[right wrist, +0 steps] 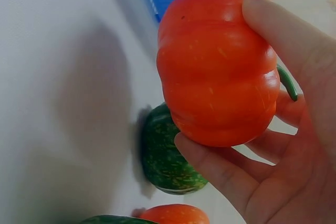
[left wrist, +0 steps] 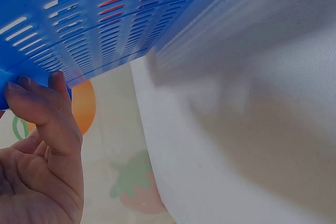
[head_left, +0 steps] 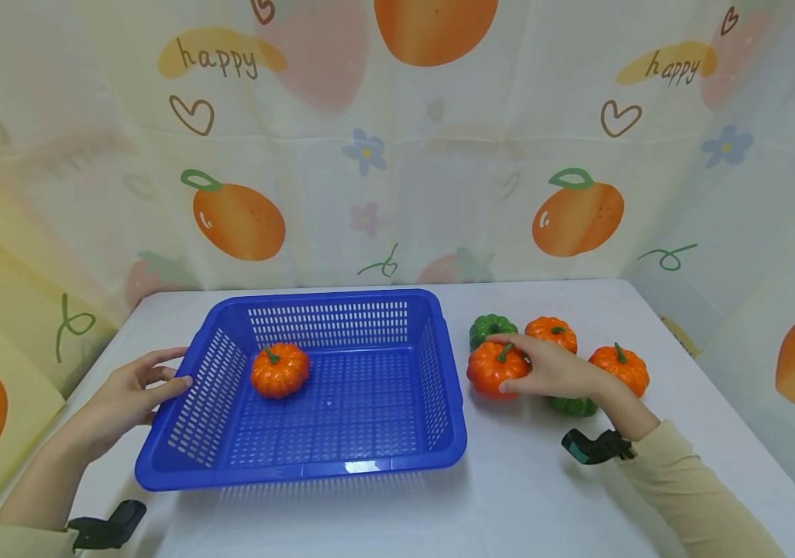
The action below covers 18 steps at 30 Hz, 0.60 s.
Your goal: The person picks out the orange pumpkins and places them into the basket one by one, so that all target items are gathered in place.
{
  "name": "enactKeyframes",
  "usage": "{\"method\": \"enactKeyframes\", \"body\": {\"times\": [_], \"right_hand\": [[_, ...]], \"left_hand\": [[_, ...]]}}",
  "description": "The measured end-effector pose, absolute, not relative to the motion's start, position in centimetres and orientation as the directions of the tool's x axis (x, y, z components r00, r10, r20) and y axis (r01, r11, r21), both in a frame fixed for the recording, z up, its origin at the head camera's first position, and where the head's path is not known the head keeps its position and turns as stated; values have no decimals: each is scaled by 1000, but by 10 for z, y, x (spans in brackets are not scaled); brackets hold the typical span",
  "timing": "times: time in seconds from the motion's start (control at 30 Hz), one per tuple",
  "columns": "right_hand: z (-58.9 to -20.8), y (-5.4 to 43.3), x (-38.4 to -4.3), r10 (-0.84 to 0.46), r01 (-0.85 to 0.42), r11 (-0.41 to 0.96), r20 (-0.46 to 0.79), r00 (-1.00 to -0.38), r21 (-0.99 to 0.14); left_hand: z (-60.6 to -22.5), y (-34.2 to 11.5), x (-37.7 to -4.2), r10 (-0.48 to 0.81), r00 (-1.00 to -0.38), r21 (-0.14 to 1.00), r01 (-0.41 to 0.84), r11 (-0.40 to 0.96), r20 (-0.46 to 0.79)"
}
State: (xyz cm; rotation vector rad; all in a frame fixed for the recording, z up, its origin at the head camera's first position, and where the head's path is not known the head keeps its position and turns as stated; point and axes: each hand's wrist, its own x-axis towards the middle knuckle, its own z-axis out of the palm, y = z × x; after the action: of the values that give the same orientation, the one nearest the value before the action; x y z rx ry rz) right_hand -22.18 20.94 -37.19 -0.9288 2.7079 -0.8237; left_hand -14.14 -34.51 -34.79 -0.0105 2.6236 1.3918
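A blue plastic basket with slotted walls stands on the white table. My left hand grips its left rim, thumb on top and fingers under the edge, as the left wrist view also shows. Inside the basket, toward the left, lies an orange pumpkin with a green stem. To the right of the basket, my right hand holds a red-orange pumpkin between thumb and fingers. The right wrist view shows this pumpkin raised over the table, with a dark green pumpkin behind it.
Around my right hand sit a green pumpkin, an orange pumpkin, another orange pumpkin and a partly hidden green pumpkin. A printed curtain hangs behind the white table.
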Motion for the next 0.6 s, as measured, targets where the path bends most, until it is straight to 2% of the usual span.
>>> {"method": "enactKeyframes", "body": {"times": [0.6], "right_hand": [[-356,210,-226,-611,-540,645,59,-789,-541]], "left_hand": [[-349,-346,-142,76,-986,825,-83,559,-151]]}}
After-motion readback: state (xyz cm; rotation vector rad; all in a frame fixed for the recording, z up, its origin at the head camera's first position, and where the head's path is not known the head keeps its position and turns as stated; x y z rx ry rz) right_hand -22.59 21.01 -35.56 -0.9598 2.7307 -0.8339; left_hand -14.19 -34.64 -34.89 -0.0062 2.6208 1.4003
